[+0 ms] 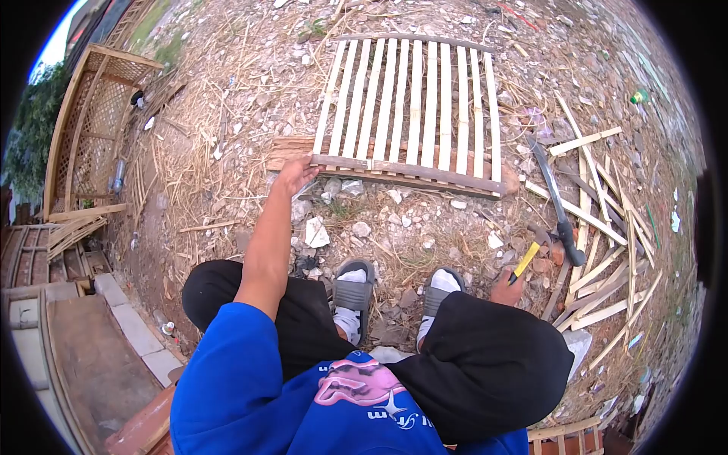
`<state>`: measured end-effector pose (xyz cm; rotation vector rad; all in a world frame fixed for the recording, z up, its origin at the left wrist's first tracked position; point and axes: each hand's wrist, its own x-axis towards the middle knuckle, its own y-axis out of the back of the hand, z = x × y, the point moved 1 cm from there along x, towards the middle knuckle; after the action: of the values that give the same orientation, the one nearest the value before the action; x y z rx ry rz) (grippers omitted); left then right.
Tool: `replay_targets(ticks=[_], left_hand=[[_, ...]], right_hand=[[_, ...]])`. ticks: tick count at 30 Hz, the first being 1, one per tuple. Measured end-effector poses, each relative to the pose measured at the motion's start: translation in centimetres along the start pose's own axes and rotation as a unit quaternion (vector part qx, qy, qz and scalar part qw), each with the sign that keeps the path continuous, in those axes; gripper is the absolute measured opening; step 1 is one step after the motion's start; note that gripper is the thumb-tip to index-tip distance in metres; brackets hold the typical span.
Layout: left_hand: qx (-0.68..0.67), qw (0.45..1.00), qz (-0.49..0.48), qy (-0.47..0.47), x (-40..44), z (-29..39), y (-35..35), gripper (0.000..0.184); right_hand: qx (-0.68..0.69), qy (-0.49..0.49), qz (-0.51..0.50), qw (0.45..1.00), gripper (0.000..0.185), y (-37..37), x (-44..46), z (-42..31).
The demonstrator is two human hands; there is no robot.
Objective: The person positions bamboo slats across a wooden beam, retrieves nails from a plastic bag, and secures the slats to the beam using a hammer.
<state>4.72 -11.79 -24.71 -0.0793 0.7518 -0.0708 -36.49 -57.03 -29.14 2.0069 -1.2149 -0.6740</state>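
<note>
Your right grip [506, 291] is wrapped round the hammer [525, 260], beside your right knee [516, 356]; your left grip [299, 175] touches the frame [415, 106] at its near left corner, though I cannot tell how firmly it closes; the frame lies ahead of you, the log [292, 145] under its slats by the near rail [425, 174]; check that the rail's 2 ends sit steady; back any blow with the log, left hand well clear; mind the machete [553, 186] at your right.

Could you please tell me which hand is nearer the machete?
Right: the right hand is near the machete, towards its handle; the left hand is farther, at the slatted panel.
</note>
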Motion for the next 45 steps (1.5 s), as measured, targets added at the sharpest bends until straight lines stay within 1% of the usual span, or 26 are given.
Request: replay_targets(ticks=[2,5,8,10,14,17,19,20,23,26,29,32,34,35,38,41,43,44,45], left_hand=[[-0.01,1.0,0.027,0.004,0.3,-0.3,0.0,0.025],[-0.008,0.999,0.029,0.013,0.9,-0.6,0.5,0.029],[-0.019,0.998,0.055,0.014,1.2,-0.8,0.4,0.029],[-0.015,0.998,0.06,0.01,0.8,-0.5,0.0,0.028],[-0.009,0.996,0.091,0.013,1.0,-0.7,0.0,0.022],[0.051,0.991,0.125,0.003,-0.1,0.0,-0.9,0.022],[0.101,0.987,0.125,-0.01,1.0,-0.2,0.0,0.025],[0.127,0.984,0.127,-0.017,1.4,-0.2,0.6,0.026],[0.113,0.981,0.147,-0.065,2.2,-1.2,1.0,0.028],[0.111,0.976,0.168,-0.083,3.4,-2.1,1.7,0.031],[0.118,0.972,0.176,-0.102,2.2,-1.9,0.4,0.025],[0.145,0.96,0.219,-0.092,1.5,-1.5,-0.4,0.029],[0.145,0.956,0.232,-0.107,1.6,-1.8,-0.5,0.033],[0.145,0.954,0.238,-0.115,1.7,-1.9,-0.5,0.035],[0.208,0.931,0.258,-0.151,4.3,-3.7,1.6,0.042],[0.287,0.901,0.276,-0.172,1.3,-2.4,0.0,0.05],[0.286,0.888,0.302,-0.195,1.0,-3.1,-0.5,0.053],[0.286,0.882,0.315,-0.205,0.9,-3.4,-0.7,0.054],[0.301,0.871,0.328,-0.207,0.7,-3.4,-0.8,0.05]], right_hand=[[0.004,0.0,0.001,1.0,0.031,-0.1,0.0,0.3],[0.008,-0.007,-0.002,1.0,0.032,-0.1,0.0,0.1],[-0.007,-0.023,-0.017,1.0,0.033,-0.2,0.1,0.8],[-0.015,-0.031,-0.021,0.999,0.034,-0.2,0.1,0.7],[0.002,-0.009,0.001,1.0,0.035,-0.2,0.0,0.2],[-0.002,-0.01,-0.007,1.0,0.035,0.1,-0.1,-0.1],[-0.002,-0.022,-0.017,1.0,0.036,0.4,-0.1,-0.8],[-0.003,-0.013,-0.009,1.0,0.036,0.0,0.0,0.0],[-0.003,0.004,0.006,1.0,0.037,-0.8,0.3,1.4],[0.007,0.001,0.001,1.0,0.039,-0.4,0.2,0.7],[0.016,-0.004,0.001,1.0,0.039,-0.5,0.1,0.8],[0.0,-0.007,0.0,1.0,0.037,-0.2,0.0,0.4],[-0.033,0.009,0.005,0.999,0.036,-0.2,0.1,0.5],[-0.023,0.007,0.002,1.0,0.036,-0.3,0.1,0.5],[-0.003,0.005,-0.006,1.0,0.036,-0.1,0.1,0.4],[-0.012,0.008,0.002,1.0,0.038,-0.1,0.1,0.3],[-0.033,0.007,0.024,0.999,0.039,-0.1,-0.1,-0.2],[-0.041,0.005,0.016,0.999,0.04,-0.2,-0.2,0.0],[-0.05,0.004,0.008,0.999,0.04,-0.2,-0.1,0.3]])
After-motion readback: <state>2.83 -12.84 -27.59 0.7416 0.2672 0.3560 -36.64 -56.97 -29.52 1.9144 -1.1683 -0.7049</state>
